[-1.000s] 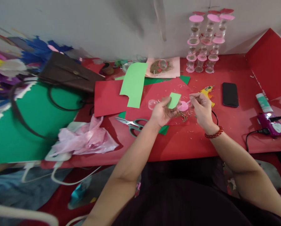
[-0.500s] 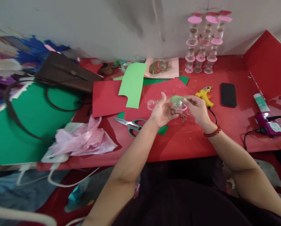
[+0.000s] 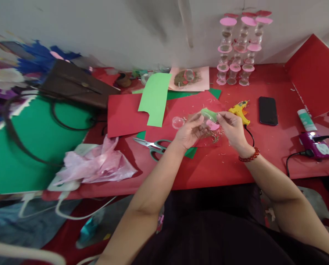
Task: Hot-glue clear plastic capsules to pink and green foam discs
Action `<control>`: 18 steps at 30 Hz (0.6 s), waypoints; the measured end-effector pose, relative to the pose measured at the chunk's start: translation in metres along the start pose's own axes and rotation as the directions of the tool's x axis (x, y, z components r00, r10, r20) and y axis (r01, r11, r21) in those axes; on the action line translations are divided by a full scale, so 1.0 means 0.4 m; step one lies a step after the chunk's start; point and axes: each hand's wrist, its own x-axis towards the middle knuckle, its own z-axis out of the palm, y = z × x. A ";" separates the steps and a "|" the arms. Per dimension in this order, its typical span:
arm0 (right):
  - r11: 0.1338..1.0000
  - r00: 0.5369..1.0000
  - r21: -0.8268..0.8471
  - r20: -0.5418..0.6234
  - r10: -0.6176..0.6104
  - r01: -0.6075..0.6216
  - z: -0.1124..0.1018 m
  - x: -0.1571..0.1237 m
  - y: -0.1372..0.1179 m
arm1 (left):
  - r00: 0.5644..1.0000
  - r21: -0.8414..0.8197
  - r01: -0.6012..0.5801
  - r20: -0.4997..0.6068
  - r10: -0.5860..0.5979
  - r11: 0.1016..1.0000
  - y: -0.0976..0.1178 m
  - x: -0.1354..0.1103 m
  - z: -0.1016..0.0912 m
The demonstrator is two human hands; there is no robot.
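Above the red paper, both hands hold a small clear plastic cup (image 3: 205,122) with a light green paper disc (image 3: 210,115) on its upper end. A pink paper disc (image 3: 213,125) shows just below it. My left hand (image 3: 190,131) grips the left side between thumb and fingers. With thumb and fingertips, my right hand (image 3: 232,130) pinches the right edge by the green disc. Whether the discs are stuck to the cup I cannot tell. Another clear cup (image 3: 178,123) lies on the red paper, left of my hands.
Scissors (image 3: 156,147) lie at the front left. A yellow glue gun (image 3: 239,111) and a black phone (image 3: 268,110) sit to the right. Joined clear cups with pink discs (image 3: 235,67) stand at the back. A light green sheet (image 3: 155,97) and a pink plastic bag (image 3: 100,162) are left.
The cup has turned so its green disc tilts and the pink disc shows more. My left thumb, raised before, has closed onto the cup.
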 end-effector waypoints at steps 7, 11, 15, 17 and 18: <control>1.000 0.998 -0.004 -0.059 -0.011 0.011 0.001 -0.005 -0.008 | 0.992 0.020 -0.051 0.114 0.049 0.998 -0.007 0.002 -0.007; 1.000 0.996 0.000 -0.084 -0.013 0.013 0.001 -0.008 -0.019 | 0.991 0.054 -0.054 0.125 0.047 0.997 -0.002 -0.005 -0.007; 1.000 0.994 0.009 -0.113 -0.007 0.008 -0.002 -0.008 -0.028 | 0.989 0.056 -0.047 0.143 0.039 0.997 -0.001 -0.011 -0.007; 1.000 0.993 0.013 -0.119 0.001 0.001 -0.004 -0.007 -0.031 | 0.988 0.057 -0.049 0.148 0.040 0.997 -0.002 -0.011 -0.008; 1.000 0.992 0.013 -0.122 0.006 -0.005 -0.004 -0.006 -0.031 | 0.988 0.060 -0.051 0.150 0.042 0.997 -0.002 -0.010 -0.008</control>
